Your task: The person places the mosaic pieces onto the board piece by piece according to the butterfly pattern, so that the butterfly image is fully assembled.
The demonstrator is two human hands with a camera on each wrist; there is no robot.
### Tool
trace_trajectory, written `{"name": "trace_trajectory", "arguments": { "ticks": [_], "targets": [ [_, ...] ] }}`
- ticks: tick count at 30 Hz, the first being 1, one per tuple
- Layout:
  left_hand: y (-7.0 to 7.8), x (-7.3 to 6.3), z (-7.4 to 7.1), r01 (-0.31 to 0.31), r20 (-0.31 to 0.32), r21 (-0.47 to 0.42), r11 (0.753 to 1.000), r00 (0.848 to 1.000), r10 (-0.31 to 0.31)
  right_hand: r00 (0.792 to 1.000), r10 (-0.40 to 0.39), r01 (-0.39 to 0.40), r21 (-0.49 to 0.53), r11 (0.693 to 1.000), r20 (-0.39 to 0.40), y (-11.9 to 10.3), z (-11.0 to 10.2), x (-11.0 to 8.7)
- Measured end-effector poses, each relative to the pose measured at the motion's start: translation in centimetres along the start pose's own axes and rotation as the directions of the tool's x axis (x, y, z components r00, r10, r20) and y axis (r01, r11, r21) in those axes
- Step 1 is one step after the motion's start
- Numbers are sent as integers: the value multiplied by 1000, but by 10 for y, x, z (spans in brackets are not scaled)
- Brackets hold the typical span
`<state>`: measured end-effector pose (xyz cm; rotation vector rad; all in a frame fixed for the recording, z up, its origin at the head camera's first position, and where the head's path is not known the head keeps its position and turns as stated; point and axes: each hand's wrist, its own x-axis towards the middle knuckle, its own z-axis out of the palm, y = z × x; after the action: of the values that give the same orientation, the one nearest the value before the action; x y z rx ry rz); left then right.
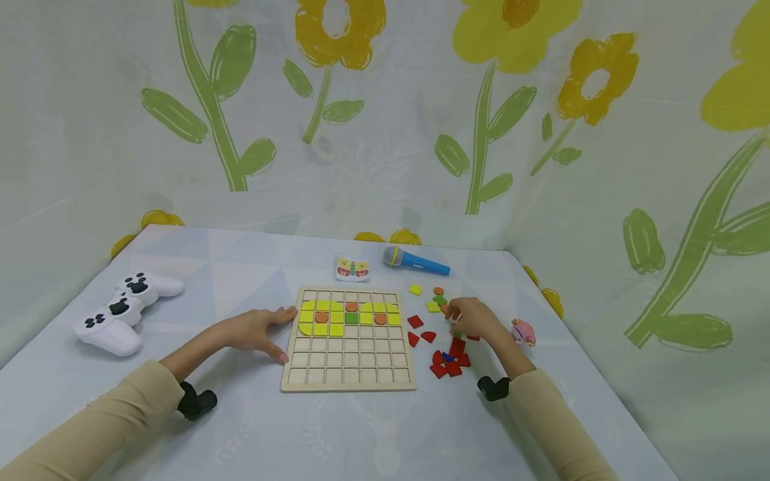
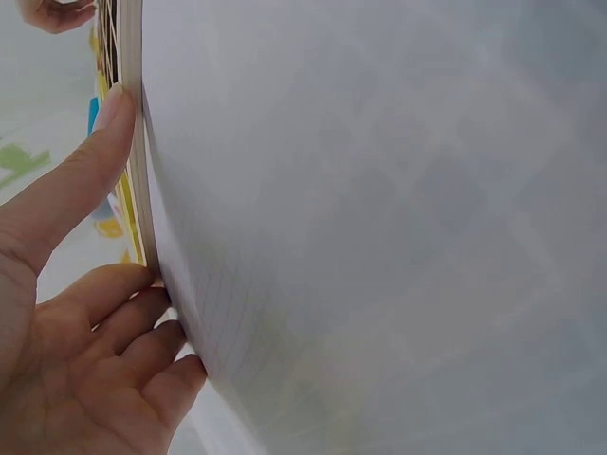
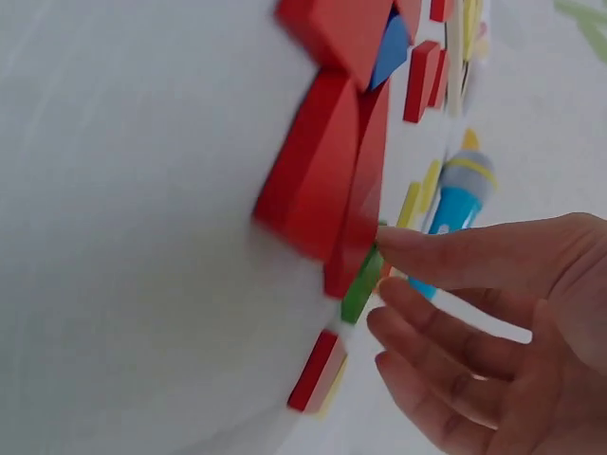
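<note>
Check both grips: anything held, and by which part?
Left grip touches the left edge of the board, holding nothing. Right grip is at a green piece; whether it's pinched can't be told.

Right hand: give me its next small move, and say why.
Probably, the right hand should pinch the green piece and lift it: that piece lies close to the fingertips, the board has a bare cell just below its green tile, and the card seems to show green down its middle.
</note>
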<state>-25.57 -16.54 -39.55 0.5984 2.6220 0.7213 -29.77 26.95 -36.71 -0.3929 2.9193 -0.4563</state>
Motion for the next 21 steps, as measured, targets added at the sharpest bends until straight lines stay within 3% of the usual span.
{"name": "trace_trajectory", "arguments": {
  "ticks": [4,12,17,21],
  "targets": [
    [1,-1,0,9,2,-1,1000,1000,-9,999,34,-34,0,999,3,7,-2,-5],
    [1,-2,-1,10,4,-2,1000,1000,-10,999,21,-20,11,1000,-25,14,1,-6],
    [0,-1,-1,4,2,-5,1000,1000,-4,997,21,-16,66,998,-73,9,6,-4],
    [-1,0,0,-9,0,-8,1000,1000,9,991,-31,44,98,994,-130,-4,7,-2]
  ]
}}
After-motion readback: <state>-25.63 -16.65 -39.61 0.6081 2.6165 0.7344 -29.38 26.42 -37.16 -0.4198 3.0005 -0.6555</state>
